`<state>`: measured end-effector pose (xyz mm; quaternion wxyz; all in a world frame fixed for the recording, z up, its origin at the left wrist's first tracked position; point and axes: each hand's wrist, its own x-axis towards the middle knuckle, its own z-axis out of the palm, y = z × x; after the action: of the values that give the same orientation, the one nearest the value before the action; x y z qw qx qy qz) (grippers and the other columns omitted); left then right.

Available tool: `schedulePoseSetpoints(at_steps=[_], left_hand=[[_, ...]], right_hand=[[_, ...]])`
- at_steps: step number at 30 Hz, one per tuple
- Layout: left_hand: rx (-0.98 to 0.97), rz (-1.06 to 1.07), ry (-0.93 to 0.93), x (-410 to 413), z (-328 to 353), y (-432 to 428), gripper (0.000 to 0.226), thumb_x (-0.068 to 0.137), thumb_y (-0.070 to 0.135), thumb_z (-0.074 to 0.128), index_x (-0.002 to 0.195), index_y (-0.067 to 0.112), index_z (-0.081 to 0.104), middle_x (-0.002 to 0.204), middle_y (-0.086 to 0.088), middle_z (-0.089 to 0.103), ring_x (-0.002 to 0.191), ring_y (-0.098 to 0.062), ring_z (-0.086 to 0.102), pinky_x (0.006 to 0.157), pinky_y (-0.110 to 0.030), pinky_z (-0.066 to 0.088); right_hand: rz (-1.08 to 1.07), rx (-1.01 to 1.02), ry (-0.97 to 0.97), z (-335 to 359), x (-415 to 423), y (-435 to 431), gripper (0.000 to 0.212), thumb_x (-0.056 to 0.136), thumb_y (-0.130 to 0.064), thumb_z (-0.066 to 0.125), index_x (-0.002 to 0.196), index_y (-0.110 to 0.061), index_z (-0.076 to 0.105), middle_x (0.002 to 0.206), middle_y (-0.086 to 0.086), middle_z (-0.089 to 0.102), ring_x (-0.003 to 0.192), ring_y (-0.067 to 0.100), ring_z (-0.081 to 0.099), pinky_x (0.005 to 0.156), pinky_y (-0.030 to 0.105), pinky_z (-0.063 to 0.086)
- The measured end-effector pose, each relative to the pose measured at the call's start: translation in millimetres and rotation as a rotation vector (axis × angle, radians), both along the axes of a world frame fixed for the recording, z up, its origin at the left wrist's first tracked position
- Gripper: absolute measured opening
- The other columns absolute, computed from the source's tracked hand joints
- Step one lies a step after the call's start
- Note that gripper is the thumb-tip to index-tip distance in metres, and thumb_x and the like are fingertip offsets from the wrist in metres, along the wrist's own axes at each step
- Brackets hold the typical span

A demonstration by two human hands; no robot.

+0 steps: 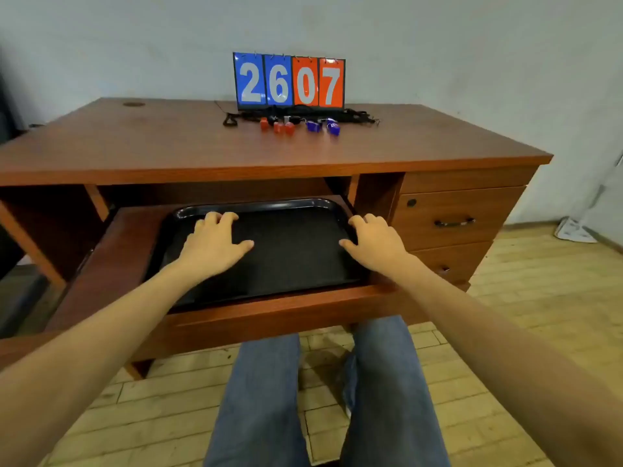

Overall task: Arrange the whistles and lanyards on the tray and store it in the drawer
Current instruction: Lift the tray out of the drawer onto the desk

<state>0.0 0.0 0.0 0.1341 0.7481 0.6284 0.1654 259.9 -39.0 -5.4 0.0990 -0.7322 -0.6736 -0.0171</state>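
1 glossy black tray, rounded corners, in drawer, left hand and right hand spread on it

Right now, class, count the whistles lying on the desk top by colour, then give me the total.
Red whistles: 3
Blue whistles: 3 (two lie so close together at the right end that they are hard to separate)
Total: 6

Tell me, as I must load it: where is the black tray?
Centre of the head view: the black tray lies in the pulled-out drawer under the desktop, left hand and right hand resting on it.
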Motion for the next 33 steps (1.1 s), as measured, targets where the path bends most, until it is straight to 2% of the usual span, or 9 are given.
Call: schedulePoseSetpoints(at_steps=[3, 12, 15, 21, 24, 27, 30, 32, 33], left_hand=[[0.061, 0.021, 0.161, -5, -5, 0, 0.058, 0.089, 0.042, 0.054, 0.138, 0.016, 0.038, 0.143, -0.013, 0.037, 0.133, -0.034, 0.032, 0.103, -0.046, 0.035], [0.125, 0.144, 0.255, -36, -20, -7, 0.053, 0.091, 0.032, 0.050, 0.135, 0.004, 0.041, 0.140, -0.023, 0.036, 0.129, -0.040, 0.031, 0.107, -0.047, 0.027], [0.082, 0.218, 0.263, -49, -19, -8, 0.048, 0.093, 0.028, 0.045, 0.134, 0.004, 0.038, 0.142, -0.022, 0.031, 0.131, -0.039, 0.028, 0.107, -0.048, 0.025], [0.086, 0.355, 0.370, -56, -13, -4, 0.059, 0.090, 0.042, 0.050, 0.132, 0.003, 0.036, 0.133, -0.028, 0.040, 0.123, -0.044, 0.037, 0.105, -0.047, 0.027], [0.014, 0.392, 0.365, -59, -10, 0, 0.061, 0.090, 0.047, 0.047, 0.128, 0.000, 0.041, 0.132, -0.026, 0.046, 0.122, -0.042, 0.044, 0.106, -0.048, 0.027], [-0.003, 0.398, 0.341, -61, -10, 3, 0.058, 0.090, 0.045, 0.048, 0.124, -0.002, 0.045, 0.129, -0.024, 0.050, 0.120, -0.041, 0.046, 0.106, -0.049, 0.026], [-0.048, 0.375, 0.301, -59, -7, 1, 0.039, 0.090, 0.029, 0.048, 0.115, -0.001, 0.050, 0.125, -0.023, 0.051, 0.118, -0.041, 0.046, 0.106, -0.048, 0.022], [-0.083, 0.345, 0.291, -59, -1, 1, 0.017, 0.087, 0.018, 0.046, 0.093, 0.003, 0.054, 0.113, -0.019, 0.054, 0.111, -0.039, 0.049, 0.105, -0.046, 0.020], [-0.102, 0.331, 0.293, -59, 1, 1, 0.011, 0.086, 0.013, 0.045, 0.079, 0.007, 0.051, 0.104, -0.017, 0.055, 0.107, -0.038, 0.050, 0.104, -0.045, 0.020]], right_hand=[[-0.033, -0.006, -0.028, -3, -1, 2, 0.048, 0.094, -0.037, 0.047, 0.132, -0.010, 0.043, 0.127, 0.014, 0.053, 0.120, 0.032, 0.048, 0.094, 0.043, 0.043], [-0.081, -0.029, -0.031, -7, -4, 8, 0.044, 0.094, -0.021, 0.044, 0.136, -0.008, 0.042, 0.129, 0.018, 0.052, 0.121, 0.036, 0.046, 0.095, 0.044, 0.042], [-0.105, -0.044, -0.007, -5, -7, 11, 0.045, 0.093, -0.018, 0.044, 0.136, -0.008, 0.042, 0.129, 0.019, 0.051, 0.121, 0.037, 0.045, 0.095, 0.044, 0.042], [-0.136, -0.053, 0.004, -2, -14, 21, 0.041, 0.092, -0.015, 0.044, 0.131, -0.003, 0.044, 0.127, 0.020, 0.052, 0.119, 0.039, 0.046, 0.093, 0.045, 0.042], [-0.155, -0.091, 0.013, 4, -15, 25, 0.042, 0.091, -0.016, 0.045, 0.132, -0.005, 0.044, 0.127, 0.020, 0.053, 0.119, 0.038, 0.047, 0.095, 0.045, 0.042], [-0.181, -0.125, 0.068, 7, -16, 27, 0.043, 0.088, -0.012, 0.046, 0.131, -0.008, 0.046, 0.125, 0.019, 0.055, 0.117, 0.039, 0.050, 0.095, 0.046, 0.042], [-0.227, -0.141, 0.146, 9, -13, 26, 0.039, 0.087, -0.009, 0.046, 0.126, -0.011, 0.049, 0.124, 0.016, 0.055, 0.117, 0.038, 0.049, 0.098, 0.048, 0.038], [-0.247, -0.153, 0.203, 10, -8, 22, 0.039, 0.088, -0.007, 0.046, 0.126, -0.013, 0.051, 0.122, 0.014, 0.056, 0.114, 0.037, 0.050, 0.097, 0.049, 0.039], [-0.248, -0.159, 0.226, 10, -5, 20, 0.040, 0.087, -0.006, 0.046, 0.126, -0.014, 0.052, 0.121, 0.014, 0.057, 0.112, 0.037, 0.052, 0.096, 0.048, 0.041]])
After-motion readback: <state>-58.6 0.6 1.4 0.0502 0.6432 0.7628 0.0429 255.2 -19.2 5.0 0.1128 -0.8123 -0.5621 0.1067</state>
